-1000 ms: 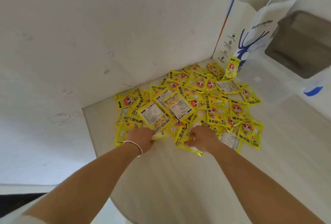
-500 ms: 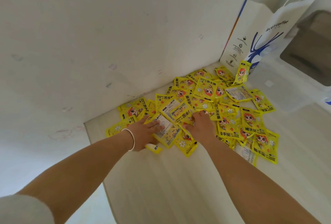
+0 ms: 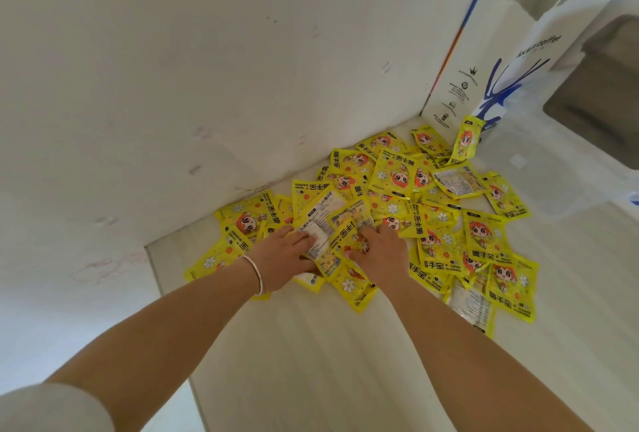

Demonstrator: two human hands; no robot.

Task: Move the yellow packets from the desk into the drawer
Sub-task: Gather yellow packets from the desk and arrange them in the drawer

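Both hands sit at the near edge of the packet heap, which spreads away from them toward the upper right of the frame.

The glossy yellow foil packets printed with a red-haired cartoon figure (image 3: pixel 397 196) lie in a loose overlapping pile on the pale wood-grain surface (image 3: pixel 311 362), filling its centre and running back to the white wall corner and the white paper carrier bag with blue markings (image 3: pixel 501 61) at upper right. The left hand (image 3: pixel 281 258), fingers spread and palm down, presses flat on a packet showing its white label side. The right hand (image 3: pixel 378 253), just beside it, has fingers curled round packet edges at centre frame. Neither is clearly nearer to the pile. No drawer is in view, so I judge the gathering comes first, with a scoop toward the lower frame.
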